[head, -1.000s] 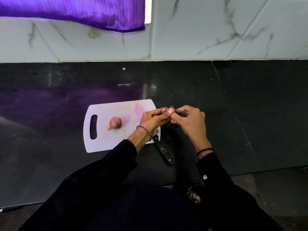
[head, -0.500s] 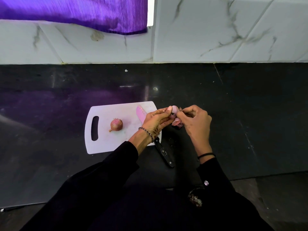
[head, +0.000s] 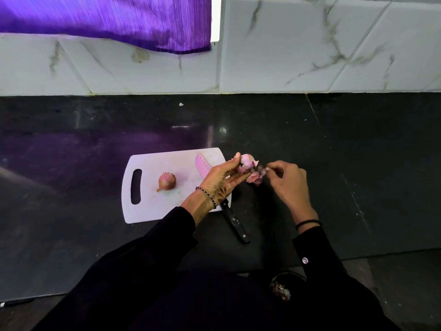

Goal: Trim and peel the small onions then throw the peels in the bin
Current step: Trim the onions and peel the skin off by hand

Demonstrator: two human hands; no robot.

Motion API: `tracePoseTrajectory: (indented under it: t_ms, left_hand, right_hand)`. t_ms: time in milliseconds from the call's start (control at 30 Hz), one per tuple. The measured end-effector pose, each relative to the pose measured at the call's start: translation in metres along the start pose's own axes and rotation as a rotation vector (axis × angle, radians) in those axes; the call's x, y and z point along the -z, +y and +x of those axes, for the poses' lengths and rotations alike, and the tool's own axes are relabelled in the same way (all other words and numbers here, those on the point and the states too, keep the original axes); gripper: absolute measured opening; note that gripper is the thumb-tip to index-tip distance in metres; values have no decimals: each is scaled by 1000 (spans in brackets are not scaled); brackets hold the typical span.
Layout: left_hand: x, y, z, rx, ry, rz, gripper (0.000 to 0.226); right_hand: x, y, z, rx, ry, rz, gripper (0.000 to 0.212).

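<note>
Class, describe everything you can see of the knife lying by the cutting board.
The knife has a pink scalloped blade and a black handle, plastic by its look, with pale rivets. It lies flat and slanted: blade on the white cutting board, tip away from the person, handle past the board's near right corner over the dark counter. The left hand, holding a small onion, hides its middle; no hand grips it.
</note>
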State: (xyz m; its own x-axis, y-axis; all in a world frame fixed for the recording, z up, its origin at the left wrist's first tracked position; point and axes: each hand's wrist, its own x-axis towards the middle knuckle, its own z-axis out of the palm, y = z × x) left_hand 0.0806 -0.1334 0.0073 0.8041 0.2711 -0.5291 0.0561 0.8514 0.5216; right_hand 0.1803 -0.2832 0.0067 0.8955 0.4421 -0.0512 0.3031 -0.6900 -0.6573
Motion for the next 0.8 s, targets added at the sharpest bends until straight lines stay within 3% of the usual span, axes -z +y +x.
tracePoseTrajectory:
  t_ms: [100,333,533,800]
  left_hand:
    - [-2,-3,1,5,-15,26,31]
    - [-1,-3,1,-33,-27,133,31]
    - [1,-1,-1,-78,24,192,48]
    - [-5,-4,-7,-134,38,263,31]
  right_hand:
    - [1,-5,-5,61,20,-10,17]
    - [9,-30,-18,130,-89,380,26]
    - [8,-26,-16,184,-154,372,38]
    - [1,-33,-17,175,-30,274,25]
